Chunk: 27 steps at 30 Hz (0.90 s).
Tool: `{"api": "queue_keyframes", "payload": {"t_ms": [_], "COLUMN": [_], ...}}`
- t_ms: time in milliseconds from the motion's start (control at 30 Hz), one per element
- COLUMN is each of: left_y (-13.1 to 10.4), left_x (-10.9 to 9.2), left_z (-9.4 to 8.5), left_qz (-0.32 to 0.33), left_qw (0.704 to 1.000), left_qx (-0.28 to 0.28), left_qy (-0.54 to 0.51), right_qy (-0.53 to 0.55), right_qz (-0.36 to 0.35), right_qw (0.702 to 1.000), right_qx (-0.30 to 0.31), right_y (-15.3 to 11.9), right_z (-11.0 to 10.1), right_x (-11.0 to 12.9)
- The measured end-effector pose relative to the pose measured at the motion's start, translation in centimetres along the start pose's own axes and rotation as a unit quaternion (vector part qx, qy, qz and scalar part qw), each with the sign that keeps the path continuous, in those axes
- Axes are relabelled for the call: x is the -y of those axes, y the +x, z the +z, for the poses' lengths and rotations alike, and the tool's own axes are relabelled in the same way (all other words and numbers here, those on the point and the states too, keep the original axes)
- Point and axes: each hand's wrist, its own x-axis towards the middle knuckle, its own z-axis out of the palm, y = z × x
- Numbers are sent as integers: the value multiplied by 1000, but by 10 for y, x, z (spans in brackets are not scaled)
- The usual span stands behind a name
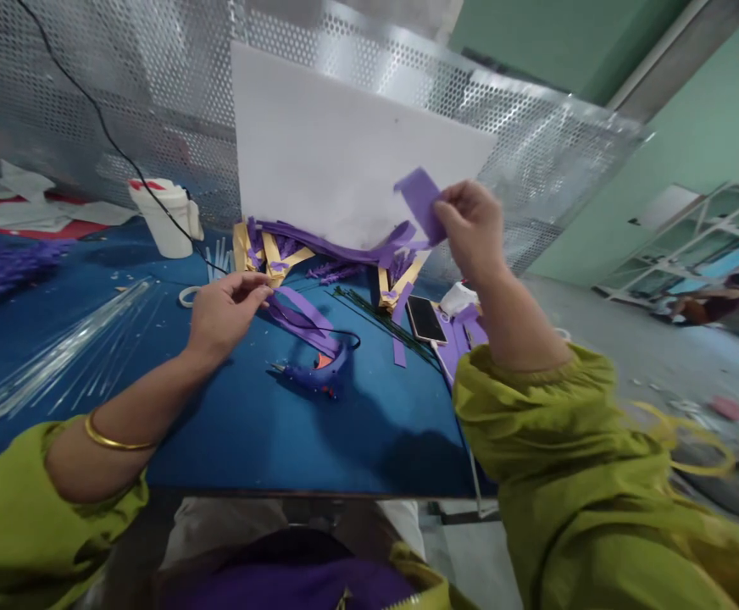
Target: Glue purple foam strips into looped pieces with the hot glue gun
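My right hand [471, 224] is raised in front of the white board and pinches a purple strip [421, 203], its free end curling to the left. Lower down on the left, my left hand [230, 309] has thumb and fingers pressed together at the end of another purple strip [302, 313], which slants down over the table. Close to that strip lies a blue glue gun [315, 373], its nozzle pointing left. Behind the hands, a bundle of long purple strips [337, 248] rests across yellow wooden holders [274, 258].
A white board [344, 144] leans against a perforated metal screen [172, 110]. Clear thin sticks [83, 347] and a white container [166, 220] are at left. Green stems [382, 313] and a phone [426, 319] on a cable lie right. A black cord hangs across the left side.
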Motion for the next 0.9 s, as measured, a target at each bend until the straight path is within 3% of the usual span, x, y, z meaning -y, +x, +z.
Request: {"api": "queue_keyframes", "payload": {"t_ms": [67, 167, 233, 300, 367, 433, 500, 567, 667, 733, 900], "left_y": [-1, -15, -34, -58, -82, -101, -114, -123, -136, -143, -143], "left_x": [-6, -25, -41, -57, -68, -69, -59, -42, -21, -18, -29], "left_z": [-5, -13, -16, -18, -21, -26, -35, -47, -58, -56, -40], "left_qz": [49, 160, 215, 258, 224, 122, 5, -108, -202, -203, -213], "left_qw": [998, 982, 970, 962, 971, 977, 963, 935, 893, 893, 927], "left_qx": [-39, -82, -69, -15, 55, 172, 268, 327, 364, 368, 307], "left_qy": [23, 60, 87, 90, 65, 35, -15, -82, -169, -162, 22], "right_qy": [57, 127, 157, 169, 182, 192, 203, 222, 238, 238, 205], "right_qz": [26, 51, 66, 73, 99, 161, 221, 269, 315, 323, 278], "right_qw": [998, 982, 958, 938, 928, 919, 908, 891, 868, 864, 883], "right_qx": [22, 132, 232, 293, 310, 305, 293, 292, 301, 305, 317], "right_y": [-21, -70, -105, -135, -161, -181, -197, -210, -221, -223, -217], "right_z": [-22, -44, -49, -48, -43, -37, -32, -30, -29, -27, -16], "right_x": [41, 100, 128, 144, 148, 144, 135, 124, 113, 109, 90]}}
